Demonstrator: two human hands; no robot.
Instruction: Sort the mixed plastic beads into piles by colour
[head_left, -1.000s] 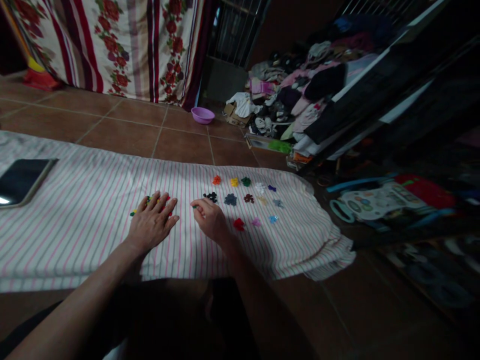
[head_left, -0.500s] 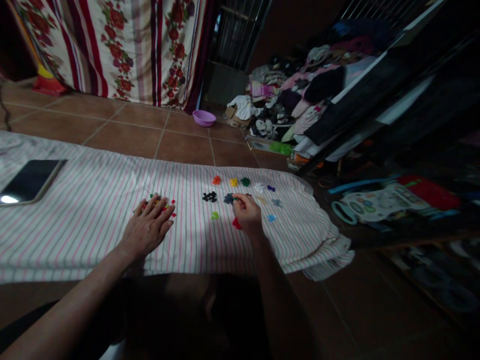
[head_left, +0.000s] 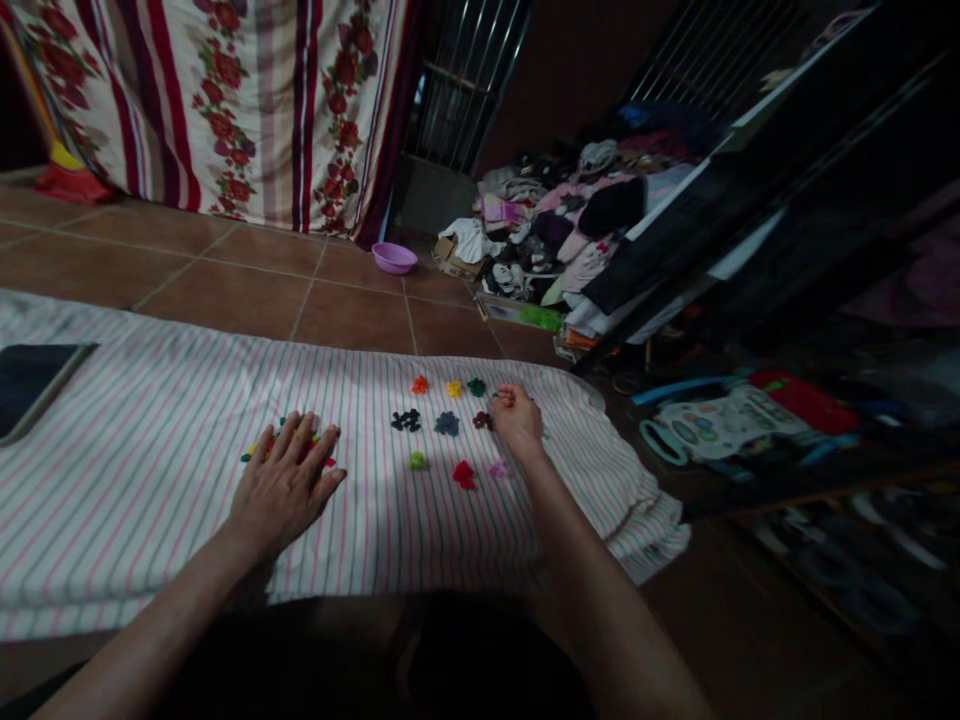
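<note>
My left hand (head_left: 289,478) lies flat with fingers spread over a mixed pile of small coloured pieces (head_left: 330,462), partly hidden under it. My right hand (head_left: 519,418) is pinched at the fingertips, where a bit of green shows. It hovers beside the dark green pieces (head_left: 477,387) and brown pieces (head_left: 482,421), hiding part of the cloth behind it. Small sorted heaps lie around: orange pieces (head_left: 419,385), yellow pieces (head_left: 454,388), black pieces (head_left: 406,420), dark grey pieces (head_left: 447,424), lime green pieces (head_left: 417,461), red pieces (head_left: 464,474) and pink pieces (head_left: 498,468).
A striped cloth (head_left: 172,430) covers the work surface, with a phone (head_left: 37,385) at its left end. Beyond stand a purple basin (head_left: 394,258), a floral curtain (head_left: 255,110) and a heap of clothes (head_left: 555,215). A colourful toy panel (head_left: 727,420) lies to the right.
My right hand has moved right from above the dark grey heap, past the dark green and brown ones. My left hand stays on the mixed pile. The view has shifted slightly.
</note>
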